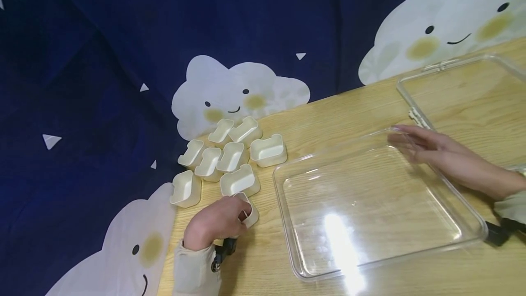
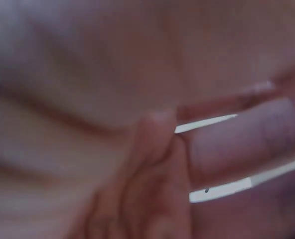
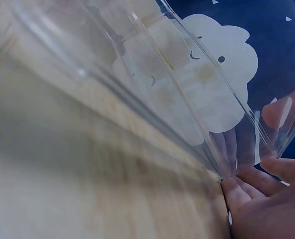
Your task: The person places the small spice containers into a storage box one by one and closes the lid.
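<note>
In the head view my left hand (image 1: pixel 219 223) grips a small cream plastic bin (image 1: pixel 252 216) by its near wall, with fingertips inside it. The left wrist view shows the fingers (image 2: pixel 237 144) close up, slivers of white between them. My right hand (image 1: pixel 444 152) holds a clear plastic box (image 1: pixel 304 259) at its far right corner. In the right wrist view, fingers (image 3: pixel 249 186) lie against the box's outside at that corner, with the thumb near the rim. Several more cream bins (image 1: pixel 268 150) stand left of the box, openings up, some with a notched wall.
A clear lid (image 1: pixel 417 115) with latches lies on the wooden table (image 1: pixel 345 113) at the far right. A dark blue cloth (image 1: pixel 102 81) with clouds and triangles hangs along the table's back and left edges. Bright glare crosses the box's floor.
</note>
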The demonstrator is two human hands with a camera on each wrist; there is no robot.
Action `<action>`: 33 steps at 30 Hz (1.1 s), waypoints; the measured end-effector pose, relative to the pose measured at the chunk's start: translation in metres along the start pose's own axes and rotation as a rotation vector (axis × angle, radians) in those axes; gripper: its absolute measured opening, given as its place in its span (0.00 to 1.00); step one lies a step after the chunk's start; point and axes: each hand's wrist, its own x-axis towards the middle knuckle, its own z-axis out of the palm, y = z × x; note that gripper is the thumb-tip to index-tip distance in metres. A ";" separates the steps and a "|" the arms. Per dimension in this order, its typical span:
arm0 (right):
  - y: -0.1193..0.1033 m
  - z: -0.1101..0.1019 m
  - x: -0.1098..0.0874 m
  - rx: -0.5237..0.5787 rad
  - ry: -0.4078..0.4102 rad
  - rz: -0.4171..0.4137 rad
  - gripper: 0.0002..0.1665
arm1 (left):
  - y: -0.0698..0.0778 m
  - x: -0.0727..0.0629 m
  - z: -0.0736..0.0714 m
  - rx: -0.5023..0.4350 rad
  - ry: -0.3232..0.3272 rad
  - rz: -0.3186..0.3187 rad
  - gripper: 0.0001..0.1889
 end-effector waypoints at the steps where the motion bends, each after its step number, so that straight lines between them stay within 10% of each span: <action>1: -0.001 0.000 0.000 -0.001 0.001 0.006 0.36 | 0.000 0.000 0.000 0.007 0.002 0.013 0.18; 12: -0.003 -0.001 0.002 -0.082 0.027 0.048 0.32 | 0.000 0.006 0.001 -0.002 -0.002 0.116 0.18; 33: -0.009 0.000 0.001 -0.194 0.054 0.144 0.30 | 0.014 0.001 0.003 0.086 0.150 0.064 0.12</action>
